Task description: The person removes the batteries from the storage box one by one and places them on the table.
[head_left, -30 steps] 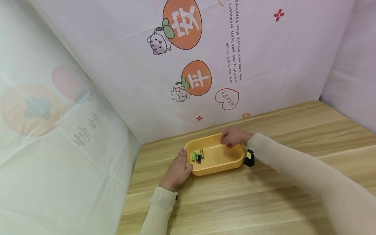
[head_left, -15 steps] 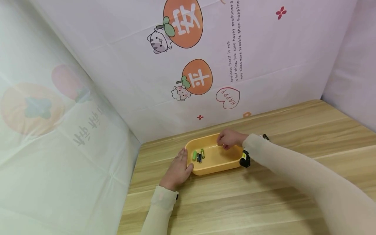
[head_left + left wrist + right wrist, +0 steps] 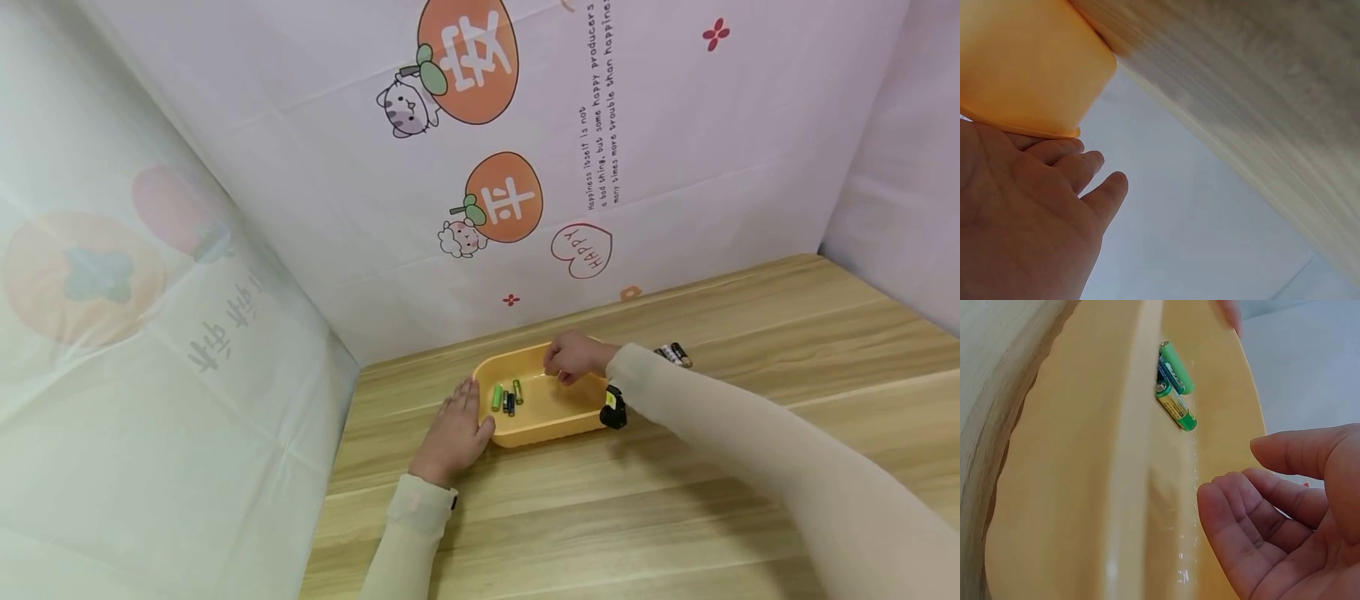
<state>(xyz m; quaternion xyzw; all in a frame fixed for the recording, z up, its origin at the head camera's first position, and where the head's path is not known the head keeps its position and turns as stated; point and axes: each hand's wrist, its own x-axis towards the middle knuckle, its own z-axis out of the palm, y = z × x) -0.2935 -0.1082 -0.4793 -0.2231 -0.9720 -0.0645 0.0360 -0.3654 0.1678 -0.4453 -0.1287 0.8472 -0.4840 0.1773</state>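
Observation:
A yellow-orange plastic tray (image 3: 555,430) stands on the wooden table. Several batteries lie at its left end: a plain green battery (image 3: 497,397), dark ones beside it, and a yellow-green battery (image 3: 1175,407). My left hand (image 3: 454,433) rests against the tray's left end, fingers fairly straight along the outside, thumb near the front corner. In the left wrist view its fingers touch the tray's rim (image 3: 1029,130). Over the tray's far right part hovers my right hand (image 3: 576,356). The right wrist view shows its fingers loosely bent, thumb apart, with nothing between them.
More batteries (image 3: 673,354) lie on the wooden table (image 3: 600,517) right of the tray, partly behind the right sleeve (image 3: 660,375). A printed white cloth (image 3: 375,208) hangs behind the table, with more white cloth at the left and right.
My right hand has moved left over the tray. The batteries on the table at the right have come into view from behind the sleeve. My left hand stays against the tray.

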